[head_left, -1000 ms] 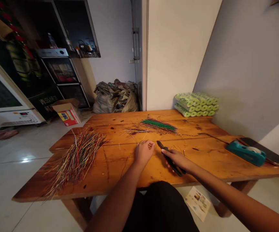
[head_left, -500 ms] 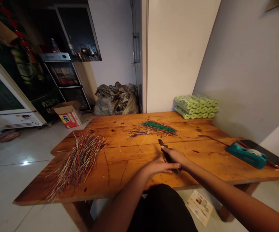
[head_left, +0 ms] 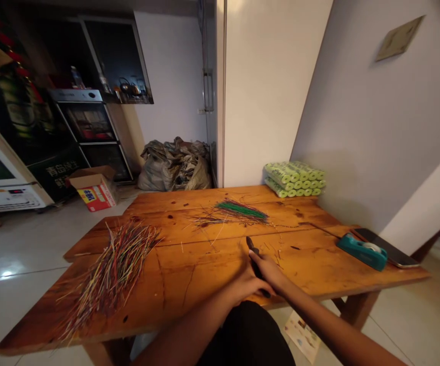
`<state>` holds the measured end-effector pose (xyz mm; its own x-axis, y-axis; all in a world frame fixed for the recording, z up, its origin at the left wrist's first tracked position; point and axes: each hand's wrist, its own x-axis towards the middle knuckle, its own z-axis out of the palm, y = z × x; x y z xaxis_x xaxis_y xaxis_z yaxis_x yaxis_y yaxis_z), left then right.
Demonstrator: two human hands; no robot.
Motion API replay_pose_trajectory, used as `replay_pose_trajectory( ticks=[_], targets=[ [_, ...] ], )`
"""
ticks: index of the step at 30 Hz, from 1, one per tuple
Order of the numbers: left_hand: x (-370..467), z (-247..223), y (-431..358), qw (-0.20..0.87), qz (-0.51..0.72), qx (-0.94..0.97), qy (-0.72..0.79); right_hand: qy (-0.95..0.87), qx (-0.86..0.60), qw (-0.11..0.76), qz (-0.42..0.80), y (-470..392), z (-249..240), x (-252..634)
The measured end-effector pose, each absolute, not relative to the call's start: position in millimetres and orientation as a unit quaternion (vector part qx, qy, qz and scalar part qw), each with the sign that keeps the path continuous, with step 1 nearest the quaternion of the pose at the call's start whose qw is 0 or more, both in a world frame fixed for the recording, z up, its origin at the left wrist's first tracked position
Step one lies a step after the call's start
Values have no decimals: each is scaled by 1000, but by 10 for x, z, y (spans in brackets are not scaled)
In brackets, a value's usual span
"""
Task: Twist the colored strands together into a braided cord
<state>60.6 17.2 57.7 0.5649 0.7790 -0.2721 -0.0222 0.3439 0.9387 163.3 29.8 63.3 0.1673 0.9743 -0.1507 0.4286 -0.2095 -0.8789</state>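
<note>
Dark-jawed pliers (head_left: 251, 245) point away from me over the near middle of the wooden table (head_left: 212, 264). My right hand (head_left: 269, 270) is closed round their handles from the right. Against it, my left hand (head_left: 245, 285) is closed about the lower handle end, its fingers partly hidden. Whether a short wire is also between the hands, I cannot tell. Beyond the pliers lies a bundle of green wires (head_left: 242, 209) with thin brownish wires beside it. A large loose heap of multicoloured wires (head_left: 117, 269) spreads over the table's left side.
A teal tape dispenser (head_left: 363, 252) and a dark flat device (head_left: 389, 248) rest at the right end. Stacked yellow-green rolls (head_left: 295, 179) stand at the back right against the wall. Short wire scraps (head_left: 277, 253) are scattered near my hands. A printed sheet (head_left: 302, 335) lies below the table.
The view has turned slightly right and upward. Both hands and the pliers have drawn a little nearer to the table's front edge, still together.
</note>
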Motion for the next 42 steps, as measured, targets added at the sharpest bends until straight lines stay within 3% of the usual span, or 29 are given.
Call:
replay_pose_trajectory(
  ticks=[8, 14, 19, 25, 30, 42],
  targets=[
    [540, 491, 253, 759, 194, 511, 354, -466, -679, 427, 373, 226, 552, 1560],
    [387, 648, 334, 775, 113, 547, 296, -411, -656, 444, 450, 170, 499, 1555],
    [206, 598, 443, 744, 39, 563, 358, -383, -631, 439, 512, 30, 395, 1552],
    [60, 455, 655, 653, 209, 552, 474, -383, -608, 442, 537, -9, 320, 1448],
    [106, 435, 771, 614, 325, 532, 485, -437, -615, 430, 496, -34, 340, 1388],
    [59, 468, 770, 540, 422, 557, 469, -545, -637, 365, 405, -40, 459, 1371]
  ],
)
